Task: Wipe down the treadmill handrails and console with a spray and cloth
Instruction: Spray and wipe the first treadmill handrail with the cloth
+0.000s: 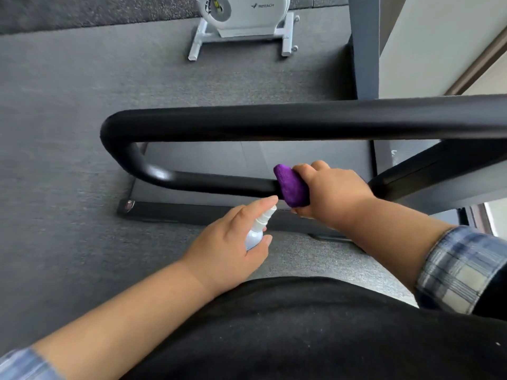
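Black handrail (208, 185) looped from bend at left, lower bar running right, upper bar above it. My left hand (233, 242) below lower bar, grip wrapped round white spray bottle (255, 237), forefinger on nozzle top, nozzle aimed up toward cloth. Purple cloth (290, 186) folded over lower bar, just right of nozzle. My right hand (329, 190) clenched cloth against bar, grip round both. Plaid sleeve (461, 270) at far right. White exercise machine (247, 20) on grey floor (68, 133) beyond.

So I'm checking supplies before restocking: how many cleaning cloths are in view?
1. The purple cloth is wrapped around the lower handrail bar, gripped by the right hand. Others may lie out of frame.
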Tool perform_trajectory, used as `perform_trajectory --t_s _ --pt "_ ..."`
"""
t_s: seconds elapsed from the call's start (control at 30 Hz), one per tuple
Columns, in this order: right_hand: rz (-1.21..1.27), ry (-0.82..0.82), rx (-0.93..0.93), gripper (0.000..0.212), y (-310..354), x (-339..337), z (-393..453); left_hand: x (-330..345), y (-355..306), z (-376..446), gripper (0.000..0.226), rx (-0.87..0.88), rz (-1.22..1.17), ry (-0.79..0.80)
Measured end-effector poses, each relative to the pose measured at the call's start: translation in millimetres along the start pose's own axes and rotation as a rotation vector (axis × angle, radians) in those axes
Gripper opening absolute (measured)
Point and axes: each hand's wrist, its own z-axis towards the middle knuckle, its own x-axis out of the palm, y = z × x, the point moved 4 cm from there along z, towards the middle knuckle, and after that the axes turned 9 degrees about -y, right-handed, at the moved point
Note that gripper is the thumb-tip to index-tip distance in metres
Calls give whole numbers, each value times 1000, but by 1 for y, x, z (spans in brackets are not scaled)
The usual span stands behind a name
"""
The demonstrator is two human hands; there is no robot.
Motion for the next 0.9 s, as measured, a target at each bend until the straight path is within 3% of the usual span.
perform_trajectory --t_s 0.5,0.9 --pt "12 -154 -64 68 138 6 52 -67 60 -37 60 -37 9 -21" --pt "204 -357 -13 76 222 9 85 -139 128 -66 61 36 57 -40"
